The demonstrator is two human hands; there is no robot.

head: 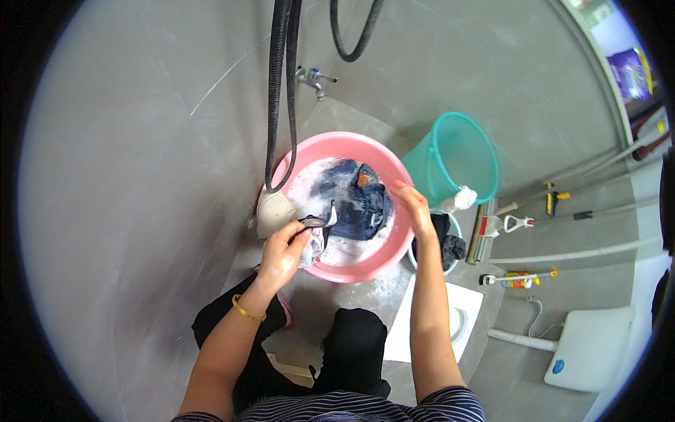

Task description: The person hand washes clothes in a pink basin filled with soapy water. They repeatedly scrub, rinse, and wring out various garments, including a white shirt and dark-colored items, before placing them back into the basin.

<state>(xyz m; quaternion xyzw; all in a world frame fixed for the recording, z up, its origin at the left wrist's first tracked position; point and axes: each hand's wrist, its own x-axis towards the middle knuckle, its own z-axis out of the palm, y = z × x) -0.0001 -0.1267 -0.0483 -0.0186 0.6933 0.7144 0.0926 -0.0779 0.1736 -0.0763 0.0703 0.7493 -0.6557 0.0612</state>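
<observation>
A pink plastic basin [343, 274] holds sudsy water and dark blue denim clothing [353, 211]. Over the basin's left front edge, my left hand [285, 253] grips a light grey garment with black trim [315, 245], which hangs partly into the basin. My right hand [414, 205] is at the basin's right rim with its fingers extended, and no cloth shows in it. A beige cloth or pouch [274, 212] lies against the basin's left side. Soap foam [303, 182] floats around the denim.
A teal bucket [459, 153] with a white cloth [464, 198] on its rim leans behind the basin at right. Beside it stands a smaller tub of dark clothes [448, 245]. A black hose [279, 95] hangs over the basin's back left. A white squat toilet [469, 300] lies at right.
</observation>
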